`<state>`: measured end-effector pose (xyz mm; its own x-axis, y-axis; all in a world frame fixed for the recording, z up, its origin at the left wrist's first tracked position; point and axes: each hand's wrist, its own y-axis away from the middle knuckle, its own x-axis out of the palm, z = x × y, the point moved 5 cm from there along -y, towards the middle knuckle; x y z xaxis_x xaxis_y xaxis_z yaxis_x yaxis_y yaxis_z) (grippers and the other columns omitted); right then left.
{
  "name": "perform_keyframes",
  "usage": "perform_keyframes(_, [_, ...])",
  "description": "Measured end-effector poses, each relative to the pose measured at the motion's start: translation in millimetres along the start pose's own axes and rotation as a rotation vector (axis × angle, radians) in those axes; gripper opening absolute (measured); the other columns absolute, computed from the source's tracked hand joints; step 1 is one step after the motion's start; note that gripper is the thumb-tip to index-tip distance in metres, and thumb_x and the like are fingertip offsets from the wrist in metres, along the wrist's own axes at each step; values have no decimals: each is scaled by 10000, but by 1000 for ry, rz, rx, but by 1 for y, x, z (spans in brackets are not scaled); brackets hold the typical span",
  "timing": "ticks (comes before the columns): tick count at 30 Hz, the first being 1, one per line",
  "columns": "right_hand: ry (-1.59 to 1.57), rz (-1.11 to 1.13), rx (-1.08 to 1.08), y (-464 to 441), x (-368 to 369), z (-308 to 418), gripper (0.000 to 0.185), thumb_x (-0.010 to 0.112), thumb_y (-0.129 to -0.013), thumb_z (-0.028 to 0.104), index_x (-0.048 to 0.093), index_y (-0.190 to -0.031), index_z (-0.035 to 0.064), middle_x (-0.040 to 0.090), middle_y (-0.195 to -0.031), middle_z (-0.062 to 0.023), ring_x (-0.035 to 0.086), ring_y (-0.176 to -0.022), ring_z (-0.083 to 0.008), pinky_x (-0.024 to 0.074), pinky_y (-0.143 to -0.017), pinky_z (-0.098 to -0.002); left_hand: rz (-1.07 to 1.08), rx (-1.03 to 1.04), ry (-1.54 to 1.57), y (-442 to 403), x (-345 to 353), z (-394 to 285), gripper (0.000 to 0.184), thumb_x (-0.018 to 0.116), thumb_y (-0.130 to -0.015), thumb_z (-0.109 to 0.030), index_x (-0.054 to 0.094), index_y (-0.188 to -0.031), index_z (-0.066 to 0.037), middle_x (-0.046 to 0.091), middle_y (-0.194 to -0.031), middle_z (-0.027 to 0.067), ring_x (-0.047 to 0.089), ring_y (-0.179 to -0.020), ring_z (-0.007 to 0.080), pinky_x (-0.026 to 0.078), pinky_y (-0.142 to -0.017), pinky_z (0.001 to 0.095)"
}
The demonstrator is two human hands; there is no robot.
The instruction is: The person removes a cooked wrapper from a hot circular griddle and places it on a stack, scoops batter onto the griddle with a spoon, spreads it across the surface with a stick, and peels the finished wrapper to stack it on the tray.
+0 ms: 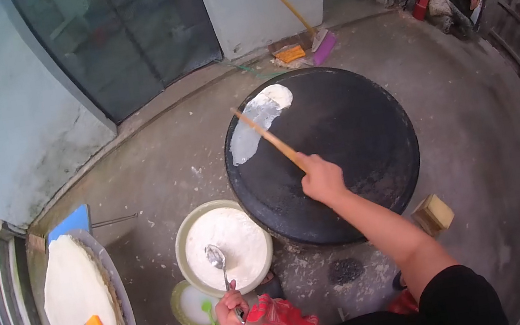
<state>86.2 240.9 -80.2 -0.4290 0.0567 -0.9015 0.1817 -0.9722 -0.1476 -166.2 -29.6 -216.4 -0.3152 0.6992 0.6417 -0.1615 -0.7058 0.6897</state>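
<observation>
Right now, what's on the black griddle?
Pale batter lies on the griddle at far left, a wooden stick overlapping it in view. The right hand and forearm hide some surface.

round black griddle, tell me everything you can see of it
The round griddle is broad and black, apparently metal, with a thin raised rim and a dull surface. It lies flat, set low over the concrete floor. White batter coats its far left part; the rest looks bare. A wooden stick in the right hand reaches over it; whether they touch is unclear.
</observation>
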Motion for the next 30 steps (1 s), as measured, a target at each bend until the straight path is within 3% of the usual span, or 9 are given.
perform_keyframes(3, [436,-22,81,-47,1,-35,418,543,-717,113,461,-1127,106,556,-873,-98,597,-750,-265,498,-605,-366,0,-52,28,2,2,8,288,318,-883,-97,434,-1087,71,380,-546,-5,361,-406,96,331,-367,220])
perform_keyframes(8, [56,-104,246,-17,-7,-53,445,531,-691,107,514,-1135,122,561,-859,-117,592,-763,-307,480,-659,-402,4,-44,-18,5,5,5,272,328,-861,-58,453,-1070,64,390,-553,1,364,-410,91,340,-367,217])
perform_keyframes(11, [51,8,-22,21,5,-24,479,529,-659,87,516,-1136,126,557,-862,-127,587,-787,-322,476,-667,-416,-14,6,-58,1,8,6,258,342,-847,-31,467,-1056,55,391,-547,7,364,-416,88,344,-372,210])
perform_keyframes(15, [306,-72,237,-21,-23,-88,513,540,-659,94,506,-1167,154,563,-869,-131,585,-794,-293,470,-720,-397,-64,-28,-26,6,6,5,262,341,-837,-22,470,-1052,52,376,-532,6,358,-413,89,336,-367,210])
perform_keyframes(18, [24,-8,392,-16,-21,-80,531,525,-676,92,465,-1200,147,568,-980,-132,581,-854,-292,467,-732,-399,-31,-14,-35,4,4,0,265,337,-835,-15,473,-1052,51,379,-541,7,354,-413,89,336,-370,212])
perform_keyframes(20, [61,-115,119,-7,0,-44,555,523,-711,121,405,-1251,162,569,-955,-109,593,-796,-319,483,-677,-409,-41,21,-53,3,8,5,263,332,-838,-12,473,-1050,52,381,-543,8,354,-413,90,336,-370,213])
perform_keyframes(23, [461,-11,124,-45,-8,-48,507,520,-734,118,419,-1231,122,563,-900,-106,600,-764,-270,493,-633,-369,-57,27,-58,5,9,8,260,331,-840,-16,476,-1044,51,383,-545,10,354,-413,91,335,-368,214])
perform_keyframes(28, [160,-81,352,-15,-26,-82,530,525,-709,131,423,-1227,86,545,-892,-147,584,-785,-318,467,-711,-414,-59,-11,-60,5,8,2,256,342,-835,-28,482,-1034,50,377,-542,9,355,-411,94,333,-359,213])
perform_keyframes(30, [92,-55,189,17,-10,-49,547,518,-671,101,424,-1210,72,547,-915,-174,584,-786,-339,475,-695,-418,-96,78,-83,4,8,0,250,350,-834,-26,482,-1032,52,381,-545,11,354,-409,94,334,-357,211])
